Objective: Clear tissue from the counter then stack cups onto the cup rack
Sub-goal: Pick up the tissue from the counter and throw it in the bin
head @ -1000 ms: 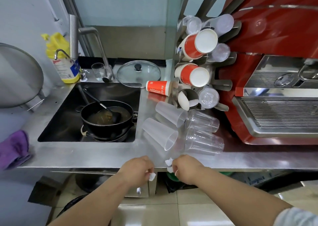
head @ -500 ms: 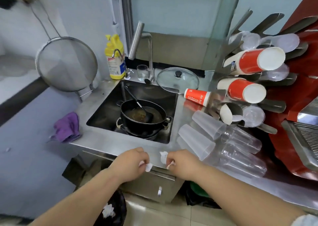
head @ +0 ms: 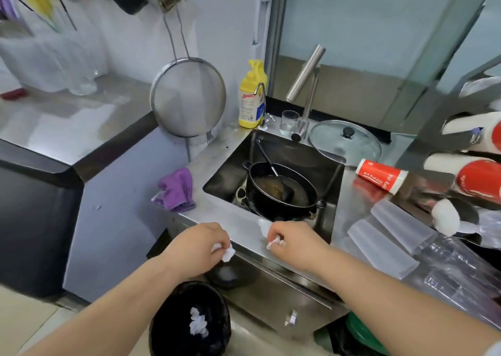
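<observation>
My left hand (head: 202, 243) is closed on a small white tissue scrap (head: 227, 252), held just off the counter's front edge. My right hand (head: 291, 240) grips another crumpled tissue (head: 267, 231) over the counter edge (head: 244, 220). Frosted plastic cups (head: 390, 225) and clear cups (head: 455, 260) lie on their sides on the counter at right. A red paper cup (head: 379, 176) lies beside the sink. The cup rack (head: 471, 166) at the far right holds red and white cups; it is partly cut off.
A black bin (head: 189, 320) with a white tissue inside stands on the floor below my left arm. The sink (head: 306, 155) holds a black pan with a ladle. A purple cloth (head: 176, 190), glass lid (head: 345, 141), yellow soap bottle (head: 252, 98) and hanging strainer (head: 188, 98) surround it.
The view has swung left and down, bringing the floor bin into sight. Both hands kept their tissue scraps and stayed at the counter's front edge, a little further apart.
</observation>
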A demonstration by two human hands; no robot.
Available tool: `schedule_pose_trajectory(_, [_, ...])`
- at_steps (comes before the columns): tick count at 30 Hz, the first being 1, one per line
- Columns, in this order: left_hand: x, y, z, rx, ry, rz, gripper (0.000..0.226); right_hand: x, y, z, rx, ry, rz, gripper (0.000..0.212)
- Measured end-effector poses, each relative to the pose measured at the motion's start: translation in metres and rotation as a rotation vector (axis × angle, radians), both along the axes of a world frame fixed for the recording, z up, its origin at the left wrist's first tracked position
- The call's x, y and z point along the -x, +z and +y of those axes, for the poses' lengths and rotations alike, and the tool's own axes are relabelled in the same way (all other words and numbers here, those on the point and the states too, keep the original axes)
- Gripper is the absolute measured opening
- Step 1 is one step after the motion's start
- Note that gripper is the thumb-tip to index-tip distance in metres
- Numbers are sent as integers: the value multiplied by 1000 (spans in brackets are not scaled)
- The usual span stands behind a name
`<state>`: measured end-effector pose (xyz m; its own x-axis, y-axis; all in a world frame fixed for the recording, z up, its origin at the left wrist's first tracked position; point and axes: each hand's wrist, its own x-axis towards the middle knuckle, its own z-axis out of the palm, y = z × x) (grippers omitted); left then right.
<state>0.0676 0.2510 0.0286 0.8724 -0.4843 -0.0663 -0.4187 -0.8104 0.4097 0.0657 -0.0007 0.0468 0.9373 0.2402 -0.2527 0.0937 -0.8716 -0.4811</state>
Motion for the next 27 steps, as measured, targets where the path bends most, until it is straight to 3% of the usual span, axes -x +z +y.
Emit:
schedule_pose_trajectory(12, [-1, 12, 27, 29, 252, 1, 13, -50, 7, 44, -43, 251, -21, 6])
schedule_pose_trajectory(16, [5, 17, 14, 41, 359, 2, 23, -60, 2, 40, -83, 293, 20, 16])
schedule_pose_trajectory(21, [23, 11, 0, 7, 467, 47, 12, -61, -12, 34, -104, 337, 74, 45])
schedule_pose_trajectory(27, [51, -12, 1, -11, 496, 92, 15, -36, -34, 37, -151, 335, 128, 20])
